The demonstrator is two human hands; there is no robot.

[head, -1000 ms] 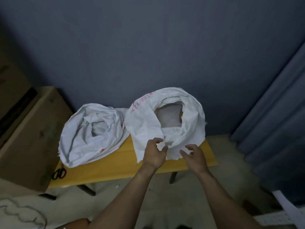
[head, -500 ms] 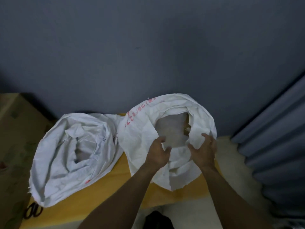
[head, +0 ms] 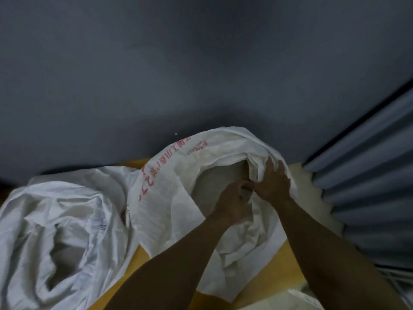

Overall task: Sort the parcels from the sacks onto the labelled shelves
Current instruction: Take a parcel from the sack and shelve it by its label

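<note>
Two sacks, contents largely hidden.

Item 1: white woven-plastic sack with red printed lettering (head: 165,189). It stands on the right half of the yellow tabletop (head: 263,280), its mouth rolled down and open toward the camera. Only a pale grey, smooth, curved surface shows inside. Whether that is a parcel or the sack's own lining cannot be told. The lettering is blurred and unreadable.

Item 2: plain white crumpled sack (head: 40,220). It lies on the left of the tabletop against item 1, cut off at the left and bottom edges. A dull brownish shape sits deep in its glossy folds, too dim to identify.

Left hand (head: 231,203): at the mouth of the lettered sack, fingers curled. Whether they pinch fabric or something inside cannot be told.

Right hand (head: 271,184): just beside the left, fingers folded over the bunched right rim of the same sack, grasping it.

Surroundings: matte grey-blue wall (head: 178,63) behind; pleated grey curtain (head: 368,175) at right. A pale flat object (head: 297,298) is cut off at the bottom edge and cannot be identified.
</note>
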